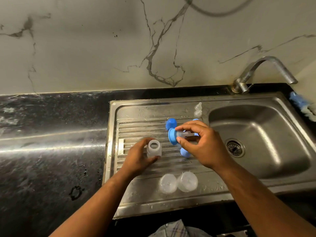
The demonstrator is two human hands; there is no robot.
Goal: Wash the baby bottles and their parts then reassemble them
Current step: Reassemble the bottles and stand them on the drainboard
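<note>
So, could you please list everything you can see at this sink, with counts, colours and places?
bottle body: one, translucent, upright on draining board
collar with teat: one, blue ring, clear teat, above the board
loose blue parts: three, blue, on the board around the collar
domed caps: two, clear, board's front edge
spare teats: count unclear, clear, board's back beside basin
tap: one, steel, behind basin
brush: one, blue, right of basin
countertop: one, black, left of board
left hand: one, grips the bottle body
right hand: one, pinches the collar with teat
</note>
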